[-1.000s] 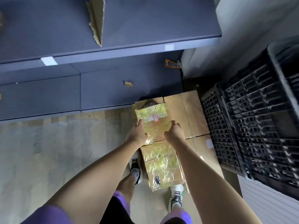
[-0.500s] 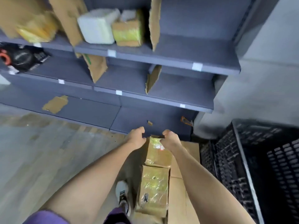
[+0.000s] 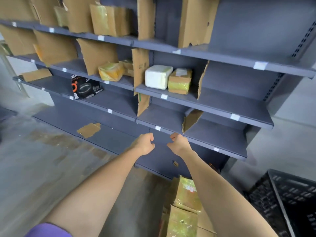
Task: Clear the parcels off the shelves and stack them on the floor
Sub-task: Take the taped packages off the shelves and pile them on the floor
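both hands, the left hand (image 3: pixel 144 143) and the right hand (image 3: pixel 177 142), hang in mid-frame before the grey metal shelves (image 3: pixel 205 100), fingers loosely curled and holding nothing. the step looks like the reach for another parcel, between one drop and the next pickup. a stack (image 3: pixel 185 211) of taped cardboard parcels sits on the floor (image 3: pixel 42 168) at lower centre, glossy yellow-green tape wrinkled over brown board. nearest above the hands, at centre frame, a white foam box (image 3: pixel 158 76), blocky and matte, stands just beside a small carton (image 3: pixel 180 81) banded in the same tape. left of a torn cardboard divider (image 3: pixel 141 69) lies a soft, yellow-wrapped bundle (image 3: pixel 111 71), and below it a black printed box (image 3: pixel 86 87). more brown cartons (image 3: pixel 109 19) fill the top left. the next move likely calls for lifting both arms to the middle shelf and spreading the hands round a box. a black plastic crate (image 3: pixel 287 202) sits at lower right.
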The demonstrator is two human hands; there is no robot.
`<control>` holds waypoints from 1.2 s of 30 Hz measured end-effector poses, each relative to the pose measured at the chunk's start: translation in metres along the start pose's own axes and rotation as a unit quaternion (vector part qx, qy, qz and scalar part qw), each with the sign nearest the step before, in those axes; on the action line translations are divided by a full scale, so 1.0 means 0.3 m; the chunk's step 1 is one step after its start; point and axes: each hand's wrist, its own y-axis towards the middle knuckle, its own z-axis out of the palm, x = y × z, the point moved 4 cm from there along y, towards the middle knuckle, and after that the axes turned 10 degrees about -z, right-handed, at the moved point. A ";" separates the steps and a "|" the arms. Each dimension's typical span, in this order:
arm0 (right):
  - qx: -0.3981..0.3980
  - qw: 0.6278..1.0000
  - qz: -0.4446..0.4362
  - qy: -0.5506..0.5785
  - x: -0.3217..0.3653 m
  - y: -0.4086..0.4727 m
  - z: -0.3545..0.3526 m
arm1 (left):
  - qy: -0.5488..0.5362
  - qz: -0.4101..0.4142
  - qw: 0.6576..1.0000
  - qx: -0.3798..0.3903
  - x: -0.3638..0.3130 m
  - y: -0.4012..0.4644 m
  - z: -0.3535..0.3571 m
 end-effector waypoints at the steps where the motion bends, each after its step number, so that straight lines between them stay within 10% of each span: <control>1: -0.006 1.000 -0.008 -0.005 0.058 0.009 0.008 | 0.004 0.003 1.000 -0.003 0.038 0.004 -0.054; 18: -0.091 0.990 -0.102 -0.013 0.844 0.289 0.117 | 0.018 0.049 0.997 -0.060 0.501 0.183 -0.833; 36: -0.116 0.976 -0.184 0.009 1.233 1.240 0.047 | 0.057 0.040 0.989 -0.131 0.559 0.924 -1.349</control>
